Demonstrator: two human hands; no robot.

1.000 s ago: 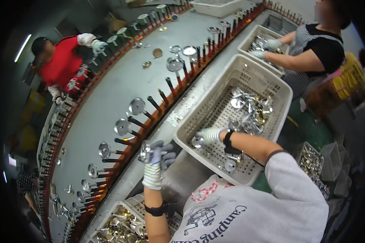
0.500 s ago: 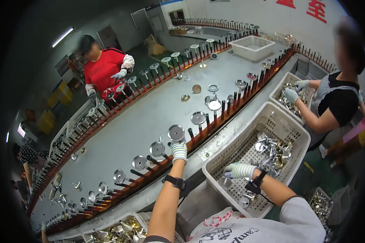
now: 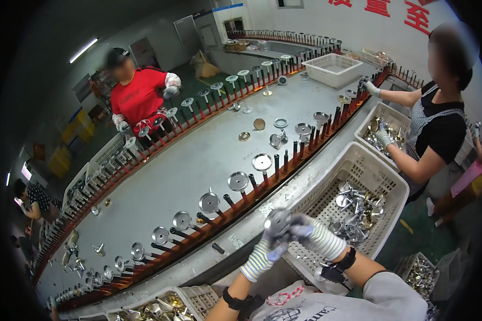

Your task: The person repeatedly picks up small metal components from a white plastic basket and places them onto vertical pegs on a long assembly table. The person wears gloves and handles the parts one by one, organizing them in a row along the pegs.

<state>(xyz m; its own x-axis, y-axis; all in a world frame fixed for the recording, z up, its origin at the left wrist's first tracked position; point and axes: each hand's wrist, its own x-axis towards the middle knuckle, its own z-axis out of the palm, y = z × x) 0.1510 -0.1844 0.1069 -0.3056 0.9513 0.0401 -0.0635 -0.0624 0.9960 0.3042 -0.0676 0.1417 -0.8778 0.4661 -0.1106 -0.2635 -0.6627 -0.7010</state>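
Both of my hands wear striped knit gloves. They meet over the left rim of the large basket. My left hand (image 3: 262,260) and my right hand (image 3: 317,236) close round a silver metal disc (image 3: 276,221), its face turned up and slightly blurred. The fingers hide its underside. Below and right of my right hand, the big pale perforated basket (image 3: 399,214) holds loose stemmed metal discs (image 3: 353,199), silver and gold. Beyond my hands, similar discs (image 3: 238,182) stand on a curved row of dark pegs (image 3: 229,200).
A grey metal table (image 3: 160,198) lies inside the peg row. A black peg (image 3: 218,248) rests on the near ledge. At right, a co-worker (image 3: 439,123) reaches to the row; a person in red (image 3: 139,96) stands across. Another basket (image 3: 198,299) of parts sits lower left.
My left hand has drawn back from a disc on the peg row. My right hand has come up from the basket, and both now hold a disc. The co-worker at right has reached to the row.
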